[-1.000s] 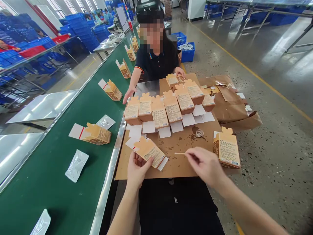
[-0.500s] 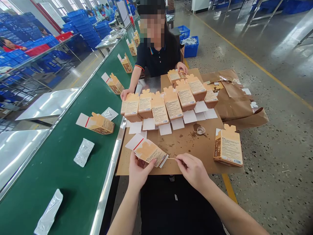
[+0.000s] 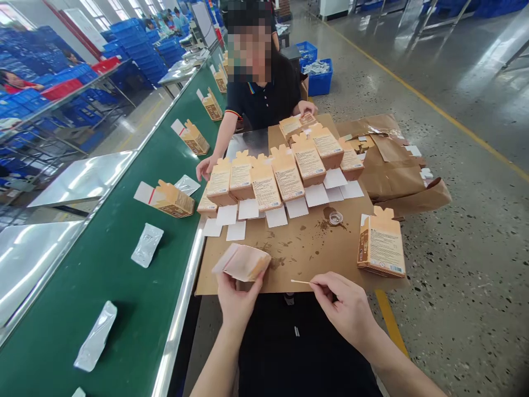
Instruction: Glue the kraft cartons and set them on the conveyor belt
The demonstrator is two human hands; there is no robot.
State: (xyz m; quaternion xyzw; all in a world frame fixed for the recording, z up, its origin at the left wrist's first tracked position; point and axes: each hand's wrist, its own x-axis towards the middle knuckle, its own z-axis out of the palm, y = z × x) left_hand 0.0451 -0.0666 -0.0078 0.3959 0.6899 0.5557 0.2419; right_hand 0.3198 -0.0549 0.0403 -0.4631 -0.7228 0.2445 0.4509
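Note:
My left hand (image 3: 238, 295) is closed on a small carton (image 3: 243, 262), tilted above the cardboard's front edge with its pale open end and white flap toward me. Between the thumb and fingers of my right hand (image 3: 341, 300) is a cotton swab (image 3: 301, 282), its tip pointing left and apart from the carton. Beyond my hands, several printed cartons (image 3: 266, 184) lean in a row with white flaps sticking out toward me. A small clear dish (image 3: 335, 218) stands beside brown stains on the cardboard sheet (image 3: 285, 242).
Right of my hands one carton (image 3: 381, 242) stands at the cardboard's edge. On the left a green conveyor belt (image 3: 119, 281) carries cartons and silver pouches (image 3: 147, 245). Opposite sits a co-worker (image 3: 264, 105), one hand by the row's left end, the other on a carton. Brown wrapping paper (image 3: 397, 182) lies at right.
The swab went to the carton's lower end, then drew back right. My left hand has turned the carton over. Pouches have shifted along the belt, and the co-worker added a carton at the row's left.

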